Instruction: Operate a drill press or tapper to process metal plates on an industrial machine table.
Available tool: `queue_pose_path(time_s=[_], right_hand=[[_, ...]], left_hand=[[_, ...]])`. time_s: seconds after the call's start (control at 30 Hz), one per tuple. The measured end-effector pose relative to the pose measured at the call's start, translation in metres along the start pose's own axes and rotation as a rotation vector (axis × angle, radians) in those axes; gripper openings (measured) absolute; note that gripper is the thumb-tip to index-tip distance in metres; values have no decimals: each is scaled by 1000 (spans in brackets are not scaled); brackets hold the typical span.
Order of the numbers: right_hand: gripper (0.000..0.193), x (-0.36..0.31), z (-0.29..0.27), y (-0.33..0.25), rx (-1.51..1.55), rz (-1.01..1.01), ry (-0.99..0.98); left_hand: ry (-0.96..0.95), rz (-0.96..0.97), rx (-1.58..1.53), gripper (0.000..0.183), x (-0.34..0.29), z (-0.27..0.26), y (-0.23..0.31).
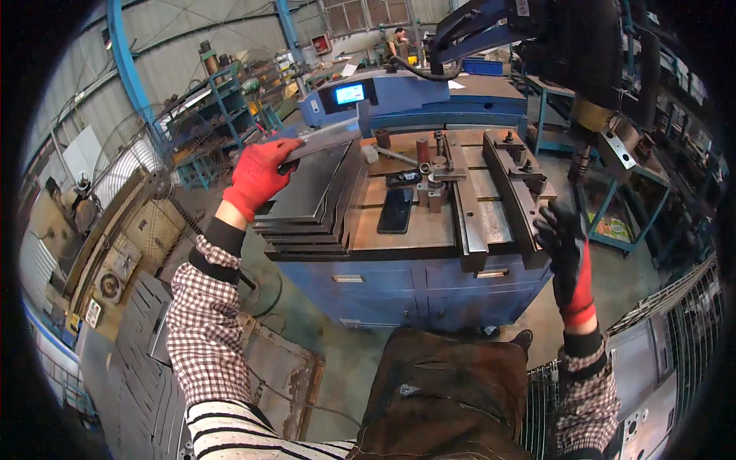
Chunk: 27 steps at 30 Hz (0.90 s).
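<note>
My left hand, in a red glove, is closed on the near end of a flat grey metal piece with an upturned far end. That piece is raised over a stack of dark bent metal plates at the left of the workbench. My right hand, in a red glove with a black palm, hangs with its fingers apart and nothing in them. It is nearest to the front end of the right steel rail. A second steel rail lies to its left.
A black phone lies on the bench beside a small dark handheld device. Clamps and bolts stand behind them. A lit screen is on the blue machine at the back. A drill-like spindle hangs at right; a person is far off.
</note>
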State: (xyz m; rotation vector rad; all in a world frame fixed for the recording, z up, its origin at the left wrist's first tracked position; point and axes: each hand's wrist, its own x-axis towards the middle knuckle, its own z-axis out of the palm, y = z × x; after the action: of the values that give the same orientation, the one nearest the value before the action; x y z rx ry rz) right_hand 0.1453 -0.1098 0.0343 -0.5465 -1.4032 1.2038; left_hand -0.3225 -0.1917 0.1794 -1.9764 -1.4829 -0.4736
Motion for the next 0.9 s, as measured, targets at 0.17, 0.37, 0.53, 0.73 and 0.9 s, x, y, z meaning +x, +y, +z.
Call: queue_pose_path(time_s=[0.17, 0.37, 0.53, 0.73, 0.9], right_hand=[[53, -47, -19, 23, 13, 185, 114], [61, -74, -33, 60, 114, 382, 182], [60, -77, -40, 73, 154, 423, 160], [59, -75, -32, 68, 96, 422, 149], [58, -77, -34, 72, 78, 430, 165]], left_hand=[[-42, 3, 21, 39, -10, 25, -34], [-149, -76, 76, 46, -39, 32, -59], [-294, -138, 183, 53, -65, 33, -82], [-688, -273, -101, 70, -66, 23, -96], [-135, -529, -688, 76, -13, 29, -26]])
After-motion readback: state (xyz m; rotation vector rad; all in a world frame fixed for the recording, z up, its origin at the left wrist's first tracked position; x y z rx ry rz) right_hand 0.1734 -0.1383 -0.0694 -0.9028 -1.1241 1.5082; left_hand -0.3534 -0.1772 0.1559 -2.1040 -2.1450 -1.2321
